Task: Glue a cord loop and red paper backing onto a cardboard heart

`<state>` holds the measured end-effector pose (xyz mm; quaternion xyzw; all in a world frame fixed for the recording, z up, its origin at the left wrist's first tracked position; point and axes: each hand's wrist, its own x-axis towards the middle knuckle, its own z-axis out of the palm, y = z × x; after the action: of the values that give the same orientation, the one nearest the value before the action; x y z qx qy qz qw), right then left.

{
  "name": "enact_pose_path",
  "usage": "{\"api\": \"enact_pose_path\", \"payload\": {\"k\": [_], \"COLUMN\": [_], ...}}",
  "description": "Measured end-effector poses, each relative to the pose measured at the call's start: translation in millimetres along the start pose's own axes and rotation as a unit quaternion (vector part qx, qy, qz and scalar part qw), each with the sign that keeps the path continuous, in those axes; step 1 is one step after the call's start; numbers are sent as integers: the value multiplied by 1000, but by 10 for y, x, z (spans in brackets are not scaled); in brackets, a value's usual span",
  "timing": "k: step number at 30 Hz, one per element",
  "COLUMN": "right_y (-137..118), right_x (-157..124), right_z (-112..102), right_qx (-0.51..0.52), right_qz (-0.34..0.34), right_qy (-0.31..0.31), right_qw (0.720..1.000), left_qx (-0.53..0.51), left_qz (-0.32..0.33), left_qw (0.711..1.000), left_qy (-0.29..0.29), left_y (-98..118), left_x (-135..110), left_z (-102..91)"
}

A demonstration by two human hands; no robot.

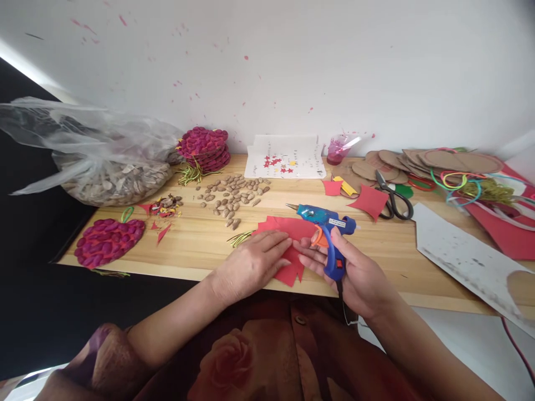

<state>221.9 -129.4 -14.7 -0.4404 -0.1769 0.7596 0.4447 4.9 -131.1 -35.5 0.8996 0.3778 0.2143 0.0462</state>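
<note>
My right hand is wrapped round the handle of a blue hot glue gun, with its metal nozzle pointing left. The gun has an orange trigger and a red switch, and a cord hangs from the base of its grip. Flat on a piece of red paper lies my left hand, fingers stretched out. My right fingertips reach the same paper, close to the left ones. From under the paper's left side sticks a bundle of green-yellow strings. What lies beneath the paper is hidden.
Loose beans are scattered behind my left hand. A bean-covered decoration and a plastic bag of beans are at left. Scissors, red scraps, cardboard discs and a white board lie at right.
</note>
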Motion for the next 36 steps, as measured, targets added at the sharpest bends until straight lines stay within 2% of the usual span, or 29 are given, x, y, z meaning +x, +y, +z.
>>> {"api": "enact_pose_path", "payload": {"k": [4, 15, 18, 21, 23, 25, 29, 31, 36], "right_y": [23, 79, 82, 83, 86, 89, 91, 92, 101], "right_x": [22, 40, 35, 38, 44, 51, 61, 61, 61], "right_z": [-18, -52, -44, -38, -38, -41, -43, -40, -41], "right_qx": [-11, -16, -19, -9, -7, -9, -2, -1, -4], "right_qz": [-5, -12, -14, -16, -18, -15, -8, -6, -13], "right_qy": [-10, -19, -25, -17, -17, -25, -15, -10, -17], "right_qw": [1000, 1000, 999, 1000, 1000, 1000, 1000, 1000, 1000], "left_qx": [38, 79, 74, 82, 101, 110, 83, 92, 131], "left_qz": [1, -96, -139, -184, -179, -136, -51, -54, -120], "left_qw": [998, 984, 980, 977, 978, 984, 992, 989, 976], "left_qy": [-48, -124, -120, -75, -43, -33, -82, -102, -125], "left_y": [11, -19, -75, -107, -88, -43, 35, 42, 20], "left_x": [27, 104, 140, 126, 88, 43, 3, 24, 121], "left_z": [38, 32, 11, -10, -20, -18, 27, 48, 36]}}
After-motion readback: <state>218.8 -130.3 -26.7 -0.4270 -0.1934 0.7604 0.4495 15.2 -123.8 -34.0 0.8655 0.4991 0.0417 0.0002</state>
